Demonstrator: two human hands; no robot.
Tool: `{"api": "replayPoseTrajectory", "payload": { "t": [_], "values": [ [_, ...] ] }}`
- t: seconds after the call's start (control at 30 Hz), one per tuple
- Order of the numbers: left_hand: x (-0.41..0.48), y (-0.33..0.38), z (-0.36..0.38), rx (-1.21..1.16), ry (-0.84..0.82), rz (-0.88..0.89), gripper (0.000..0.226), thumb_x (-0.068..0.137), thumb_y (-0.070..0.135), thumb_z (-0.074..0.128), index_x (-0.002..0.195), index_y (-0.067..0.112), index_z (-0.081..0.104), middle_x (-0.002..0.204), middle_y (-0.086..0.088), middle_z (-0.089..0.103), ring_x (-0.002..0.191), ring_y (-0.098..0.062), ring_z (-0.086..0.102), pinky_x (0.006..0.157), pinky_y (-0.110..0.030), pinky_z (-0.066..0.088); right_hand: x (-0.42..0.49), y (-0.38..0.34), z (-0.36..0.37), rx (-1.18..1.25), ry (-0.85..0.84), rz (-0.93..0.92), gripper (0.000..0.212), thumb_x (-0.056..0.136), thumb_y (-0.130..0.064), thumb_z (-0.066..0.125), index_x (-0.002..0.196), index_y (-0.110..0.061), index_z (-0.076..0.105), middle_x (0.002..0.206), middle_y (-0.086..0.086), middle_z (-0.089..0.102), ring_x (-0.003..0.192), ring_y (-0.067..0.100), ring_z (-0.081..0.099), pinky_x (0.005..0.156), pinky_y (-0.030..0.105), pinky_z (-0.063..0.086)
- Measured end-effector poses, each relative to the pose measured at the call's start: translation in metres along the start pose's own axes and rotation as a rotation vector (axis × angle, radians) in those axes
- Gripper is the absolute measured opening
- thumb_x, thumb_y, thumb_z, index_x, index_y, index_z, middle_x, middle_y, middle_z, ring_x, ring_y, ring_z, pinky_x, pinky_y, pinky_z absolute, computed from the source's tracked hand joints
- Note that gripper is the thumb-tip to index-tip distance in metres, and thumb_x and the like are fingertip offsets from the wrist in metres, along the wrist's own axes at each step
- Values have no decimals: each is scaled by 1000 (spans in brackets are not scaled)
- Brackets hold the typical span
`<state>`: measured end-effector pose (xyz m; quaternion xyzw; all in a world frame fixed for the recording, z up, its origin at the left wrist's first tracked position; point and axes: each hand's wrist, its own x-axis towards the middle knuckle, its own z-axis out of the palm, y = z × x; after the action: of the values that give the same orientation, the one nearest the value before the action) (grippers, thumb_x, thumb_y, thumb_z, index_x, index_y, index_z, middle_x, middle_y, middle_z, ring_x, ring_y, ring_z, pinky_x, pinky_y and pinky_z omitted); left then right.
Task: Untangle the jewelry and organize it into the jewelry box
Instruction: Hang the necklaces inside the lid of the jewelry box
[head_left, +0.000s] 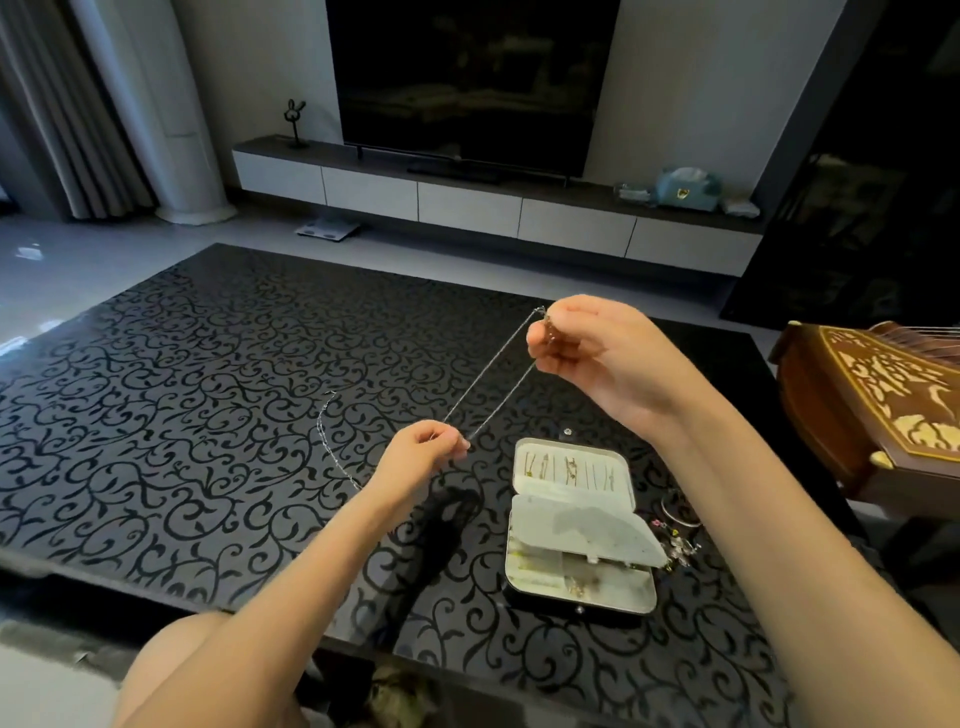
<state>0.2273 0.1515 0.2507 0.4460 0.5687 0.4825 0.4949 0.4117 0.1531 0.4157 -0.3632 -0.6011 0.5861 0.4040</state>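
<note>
Head view, near to far. A bare knee (171, 670) shows at the near left edge, in front of the table (156, 415), a black top with a scroll pattern.

The box (576, 525) stands open on the near right part of the table. Its lid lies back on the far side with small pieces in a row. An inner flap is tilted over the near tray. A heap (675, 540) of mixed jewelry lies just right of the box, touching or almost touching it.

The left hand (423, 449) is left of the box, its thumb and forefinger pinching one end of a loop of the chain (493, 374). Two strands of the chain run taut, up and to the right, above the table. The right hand (587, 353), farther and higher, pinches the other end at its fingertips, other fingers curled.

A second chain (332, 447) curves just left of the left wrist. Whether it lies flat on the table cannot be told.

A zither (872, 405) sits at the right edge. Beyond the table, a low cabinet (467, 208) carries a dark TV (467, 78).
</note>
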Motion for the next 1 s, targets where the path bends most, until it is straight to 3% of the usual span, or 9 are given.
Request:
{"api": "replayPoseTrajectory", "payload": {
  "t": [0.1, 0.23, 0.3, 0.4, 0.6, 0.67, 0.8, 0.9, 1.0],
  "values": [
    [-6, 10, 5, -472, -45, -154, 24, 95, 12, 46, 76, 5, 59, 68, -8, 62, 83, -25, 63, 76, -31, 52, -16, 5, -14, 78, 24, 35, 24, 96, -5, 43, 78, -10, 58, 72, 1, 63, 70, 11, 60, 70, 26, 52],
    [-9, 25, 3, -914, -57, -330, 35, 95, 18, 46, 62, 9, 47, 44, 1, 38, 39, -11, 47, 47, -25, 54, -42, 34, -34, 278, 100, 151, 23, 94, -3, 44, 75, -9, 55, 70, 3, 59, 69, 14, 58, 68, 29, 53],
    [-9, 36, 1, -742, -114, -350, 36, 95, 23, 45, 61, 13, 39, 39, 7, 25, 31, -6, 25, 32, -16, 31, -58, 56, -40, 397, 136, 246, 21, 93, 1, 44, 76, -8, 54, 71, 6, 58, 67, 16, 59, 65, 29, 55],
    [-14, 61, 8, -190, -201, -208, 37, 96, 24, 45, 61, 15, 36, 45, 8, 20, 37, -6, 15, 34, -17, 16, -81, 88, -42, 463, 177, 386, 15, 92, 6, 44, 88, -3, 55, 72, 12, 62, 67, 22, 65, 61, 31, 57],
    [-32, 121, 45, 640, -314, 103, 21, 89, 24, 60, 74, 11, 52, 57, 0, 41, 47, -14, 33, 44, -22, 28, -92, 111, -35, 124, 137, 503, 22, 85, 1, 60, 107, -1, 56, 89, 19, 69, 80, 24, 68, 70, 37, 58],
    [-39, 134, 61, 776, -376, 163, 9, 83, 10, 62, 86, 11, 54, 65, -1, 50, 49, -14, 41, 43, -21, 34, -90, 108, -31, 25, 138, 498, 23, 83, -2, 63, 106, -3, 59, 95, 20, 69, 80, 21, 66, 75, 40, 58],
    [-49, 154, 86, 929, -476, 237, 25, 78, 0, 60, 98, 12, 52, 65, 0, 52, 53, -14, 45, 51, -25, 38, -80, 91, -27, -236, 178, 379, 24, 84, -10, 66, 107, -15, 62, 106, 9, 67, 95, 19, 63, 88, 39, 52],
    [-53, 168, 97, 1002, -529, 254, 23, 82, 12, 63, 103, 12, 53, 68, 1, 54, 58, -14, 47, 55, -26, 39, -70, 71, -27, -320, 197, 258, 36, 83, -16, 69, 117, -21, 57, 109, -2, 62, 100, 13, 60, 79, 26, 48],
    [-53, 180, 105, 1145, -523, 289, 22, 87, 29, 59, 104, 16, 53, 86, -2, 64, 69, -14, 54, 61, -25, 43, -59, 50, -28, -235, 108, 153, 28, 82, -7, 67, 110, -12, 63, 108, 5, 67, 101, 15, 62, 82, 23, 47]
  ]
}}
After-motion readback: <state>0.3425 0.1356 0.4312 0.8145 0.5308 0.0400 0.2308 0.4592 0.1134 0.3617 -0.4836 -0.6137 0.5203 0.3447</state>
